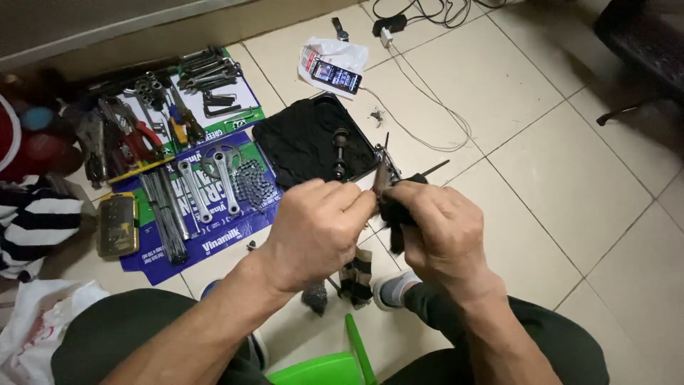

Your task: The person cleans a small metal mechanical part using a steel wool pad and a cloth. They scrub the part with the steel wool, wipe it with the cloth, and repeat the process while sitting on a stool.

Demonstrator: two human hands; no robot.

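My left hand (317, 228) and my right hand (440, 232) meet over the tiled floor, both gripping a small greasy metal bike part (383, 178) wrapped in a black rag (394, 214). The left fingers pinch the part's left side. The right hand closes around the rag and the part's lower end. A thin dark rod (434, 169) sticks out to the right behind my right hand. Exactly what the part is stays hidden by my fingers.
A black tray (299, 142) with a short axle (340, 153) lies just beyond my hands. Wrenches, pliers, spokes and a chain are laid on flattened cardboard (214, 239) at left. A phone (335, 75) on charge lies farther back. A green plastic stool (335, 367) is beneath me.
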